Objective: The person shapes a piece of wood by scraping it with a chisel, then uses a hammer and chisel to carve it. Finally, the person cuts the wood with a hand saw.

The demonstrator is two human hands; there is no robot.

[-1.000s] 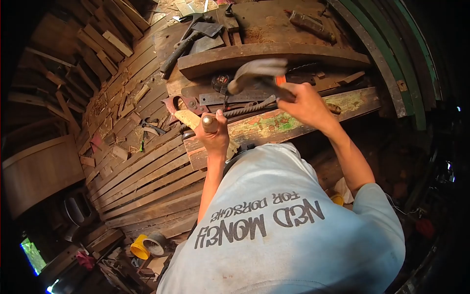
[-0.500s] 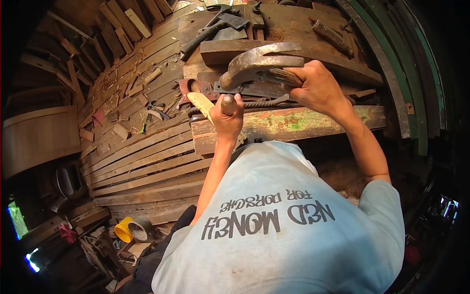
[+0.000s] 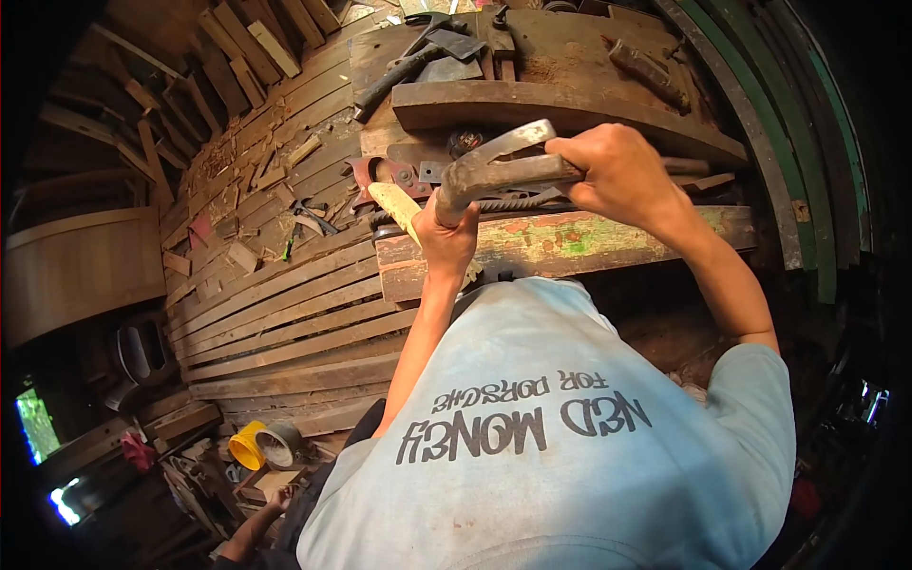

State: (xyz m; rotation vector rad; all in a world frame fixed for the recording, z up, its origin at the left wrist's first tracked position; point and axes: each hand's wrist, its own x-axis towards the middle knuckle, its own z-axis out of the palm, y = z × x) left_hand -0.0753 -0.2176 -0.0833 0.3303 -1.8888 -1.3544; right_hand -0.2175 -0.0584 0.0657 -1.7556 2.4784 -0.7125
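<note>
My right hand (image 3: 613,171) is closed round the handle of a claw hammer (image 3: 484,171). The hammer's striking face is down at the top of my left fist, and its claw points up toward the back. My left hand (image 3: 446,249) is wrapped round an upright round-ended handle, apparently a chisel's; the hammer head hides its top now, and its lower end is out of sight. A pale yellow piece of wood (image 3: 394,204) slants out beside my left fingers. Behind it lies a reddish riveted handle (image 3: 364,182). A twisted metal rod (image 3: 518,202) runs along the painted beam (image 3: 589,237) beneath my hands.
A thick board (image 3: 560,109) crosses the bench, with another hammer (image 3: 394,84) and a hand plane (image 3: 651,74) beyond it. Wood scraps litter the plank floor (image 3: 294,275) at left. Near a yellow container (image 3: 247,445), another person's hand (image 3: 280,499) shows at lower left.
The hammer head has come down from above my left hand onto the top of the handle, covering its end. Another person's forearm and hand have appeared at lower left.
</note>
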